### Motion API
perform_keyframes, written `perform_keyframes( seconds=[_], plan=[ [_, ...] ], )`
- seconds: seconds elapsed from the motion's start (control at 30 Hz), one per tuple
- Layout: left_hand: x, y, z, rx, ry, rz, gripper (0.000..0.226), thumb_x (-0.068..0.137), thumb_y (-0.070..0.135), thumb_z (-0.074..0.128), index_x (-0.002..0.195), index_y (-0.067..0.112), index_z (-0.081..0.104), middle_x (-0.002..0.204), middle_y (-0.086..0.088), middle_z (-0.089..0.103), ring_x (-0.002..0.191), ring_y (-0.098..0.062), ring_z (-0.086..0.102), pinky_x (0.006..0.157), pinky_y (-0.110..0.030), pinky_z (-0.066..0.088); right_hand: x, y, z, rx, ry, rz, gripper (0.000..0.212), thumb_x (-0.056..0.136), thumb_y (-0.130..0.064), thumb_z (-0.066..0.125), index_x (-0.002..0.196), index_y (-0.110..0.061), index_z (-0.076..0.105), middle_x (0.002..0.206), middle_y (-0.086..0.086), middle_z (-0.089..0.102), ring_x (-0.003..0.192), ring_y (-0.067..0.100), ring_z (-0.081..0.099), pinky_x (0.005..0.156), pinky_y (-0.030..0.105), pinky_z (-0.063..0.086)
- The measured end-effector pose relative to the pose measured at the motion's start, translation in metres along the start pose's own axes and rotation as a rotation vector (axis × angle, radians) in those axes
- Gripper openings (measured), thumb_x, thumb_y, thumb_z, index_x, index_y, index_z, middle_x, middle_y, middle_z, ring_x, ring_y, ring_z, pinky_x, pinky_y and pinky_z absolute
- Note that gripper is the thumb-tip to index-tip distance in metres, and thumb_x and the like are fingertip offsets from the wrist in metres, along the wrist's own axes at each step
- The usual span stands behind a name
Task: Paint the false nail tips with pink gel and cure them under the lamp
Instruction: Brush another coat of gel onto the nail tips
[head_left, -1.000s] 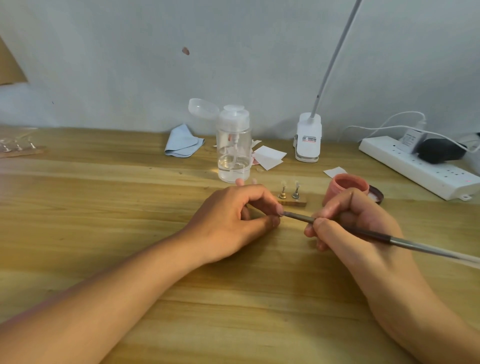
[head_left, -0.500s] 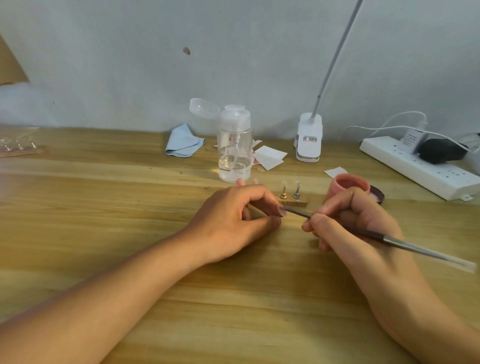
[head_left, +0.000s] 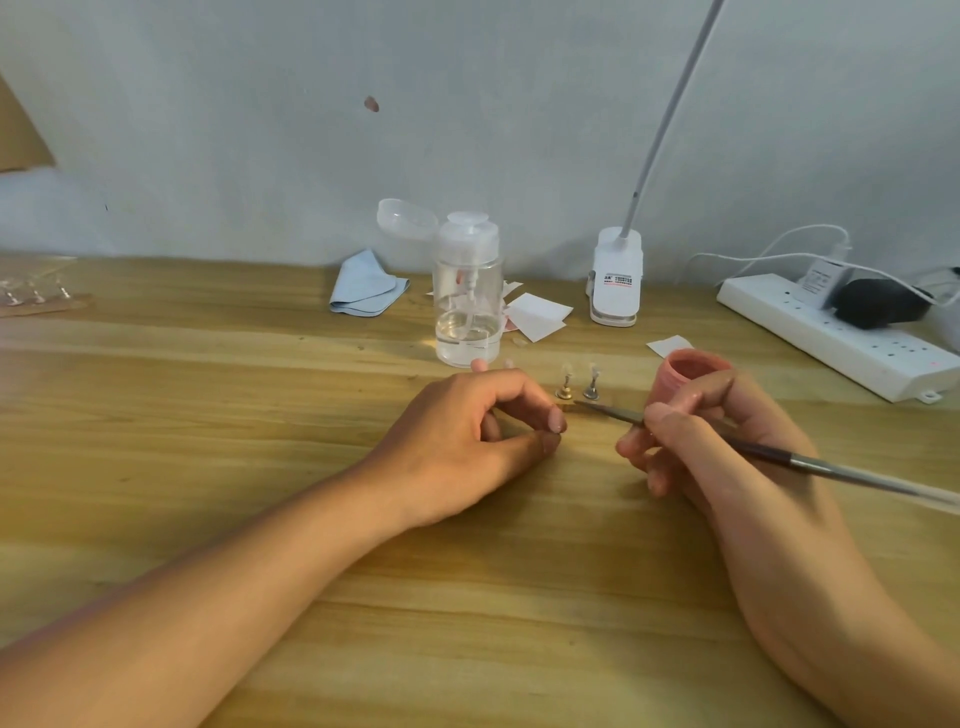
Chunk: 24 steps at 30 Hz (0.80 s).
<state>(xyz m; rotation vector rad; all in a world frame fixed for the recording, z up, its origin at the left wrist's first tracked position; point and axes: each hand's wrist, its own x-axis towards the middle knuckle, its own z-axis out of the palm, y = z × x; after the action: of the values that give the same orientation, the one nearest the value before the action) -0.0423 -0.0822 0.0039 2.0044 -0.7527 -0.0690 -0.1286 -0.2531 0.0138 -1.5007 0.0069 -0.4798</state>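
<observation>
Nearest, on the wooden table (head_left: 260, 415): left hand (head_left: 467, 436), curled, finger and thumb tips close, cannot tell if pinching anything. Just beside it, right hand (head_left: 696, 441), pinched tight on a thin brush (head_left: 769, 452), tip pointing at two nail tips (head_left: 566, 372) on little stands. Behind the right hand, pink gel pot (head_left: 685, 366). Farther back, clear bottle (head_left: 469, 306), blue cloth (head_left: 366, 286), white lamp clip (head_left: 616, 280), power strip (head_left: 831, 338)
</observation>
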Motion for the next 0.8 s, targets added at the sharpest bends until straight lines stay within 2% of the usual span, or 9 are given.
perform_keyframes(
  seconds=[0.1, 0.17, 0.2, 0.23, 0.33, 0.6, 0.7, 0.8],
  plan=[
    [-0.0003, 0.0004, -0.0004, -0.013, 0.001, 0.002, 0.021, 0.086, 0.015, 0.074, 0.077, 0.032, 0.066, 0.083, 0.024, 0.069, 0.043, -0.001, 0.038, 0.055, -0.002, 0.034, -0.0011, 0.0002, 0.0004, -0.023, -0.006, 0.003, 0.018, 0.09, -0.004, 0.059, 0.076, -0.008, 0.049, 0.068, 0.01, 0.07, 0.055, 0.016, 0.051, 0.055, 0.019, 0.049],
    [-0.0005, 0.0005, -0.0002, -0.015, -0.003, -0.003, 0.02, 0.087, 0.015, 0.073, 0.078, 0.032, 0.066, 0.081, 0.027, 0.068, 0.043, -0.001, 0.037, 0.063, 0.001, 0.035, -0.0013, 0.0003, 0.0004, -0.011, 0.002, 0.001, 0.019, 0.09, -0.004, 0.059, 0.076, -0.009, 0.048, 0.067, 0.01, 0.07, 0.054, 0.015, 0.051, 0.054, 0.018, 0.048],
    [-0.0005, 0.001, -0.0001, -0.012, -0.005, -0.004, 0.02, 0.087, 0.014, 0.073, 0.078, 0.031, 0.066, 0.077, 0.028, 0.067, 0.042, -0.001, 0.037, 0.068, -0.003, 0.04, -0.0013, 0.0004, 0.0008, -0.016, -0.002, -0.004, 0.018, 0.09, -0.004, 0.059, 0.076, -0.008, 0.048, 0.067, 0.01, 0.07, 0.054, 0.014, 0.051, 0.054, 0.018, 0.048],
    [-0.0005, 0.0013, -0.0001, -0.01, -0.004, -0.003, 0.021, 0.087, 0.014, 0.073, 0.078, 0.031, 0.065, 0.075, 0.029, 0.066, 0.042, -0.001, 0.037, 0.062, 0.001, 0.035, -0.0015, 0.0001, 0.001, -0.031, -0.014, -0.009, 0.018, 0.09, -0.005, 0.059, 0.076, -0.007, 0.049, 0.068, 0.01, 0.071, 0.053, 0.013, 0.051, 0.054, 0.017, 0.048],
    [-0.0002, 0.001, -0.0005, -0.014, 0.006, -0.005, 0.022, 0.087, 0.015, 0.073, 0.077, 0.032, 0.066, 0.082, 0.027, 0.069, 0.043, 0.0, 0.037, 0.049, -0.003, 0.031, -0.002, 0.0011, 0.0011, -0.042, -0.02, -0.022, 0.017, 0.09, -0.005, 0.06, 0.077, -0.004, 0.048, 0.069, 0.01, 0.071, 0.052, 0.013, 0.05, 0.054, 0.016, 0.047],
    [-0.0006, -0.0014, -0.001, -0.025, 0.005, 0.001, 0.02, 0.087, 0.018, 0.074, 0.078, 0.034, 0.066, 0.091, 0.022, 0.071, 0.044, -0.001, 0.036, 0.052, -0.001, 0.032, -0.0012, 0.0017, 0.0003, 0.027, 0.017, -0.024, 0.017, 0.089, -0.004, 0.06, 0.076, -0.008, 0.049, 0.067, 0.007, 0.065, 0.054, 0.012, 0.051, 0.05, 0.016, 0.044],
    [-0.0006, -0.001, -0.0013, -0.02, 0.019, 0.003, 0.015, 0.087, 0.02, 0.074, 0.082, 0.033, 0.068, 0.089, 0.022, 0.071, 0.046, 0.0, 0.038, 0.05, -0.006, 0.031, -0.0012, -0.0007, 0.0012, 0.031, 0.083, -0.15, 0.013, 0.085, -0.011, 0.064, 0.082, -0.007, 0.053, 0.089, 0.017, 0.061, 0.062, 0.013, 0.057, 0.058, 0.017, 0.047],
    [-0.0008, -0.0002, -0.0016, -0.016, 0.034, 0.004, 0.013, 0.087, 0.021, 0.075, 0.085, 0.032, 0.069, 0.089, 0.022, 0.071, 0.047, 0.001, 0.04, 0.05, -0.007, 0.031, 0.002, -0.0073, -0.0014, -0.054, 0.153, -0.286, 0.008, 0.088, -0.012, 0.065, 0.091, -0.007, 0.059, 0.081, 0.012, 0.069, 0.07, 0.013, 0.063, 0.065, 0.018, 0.05]
  ],
)
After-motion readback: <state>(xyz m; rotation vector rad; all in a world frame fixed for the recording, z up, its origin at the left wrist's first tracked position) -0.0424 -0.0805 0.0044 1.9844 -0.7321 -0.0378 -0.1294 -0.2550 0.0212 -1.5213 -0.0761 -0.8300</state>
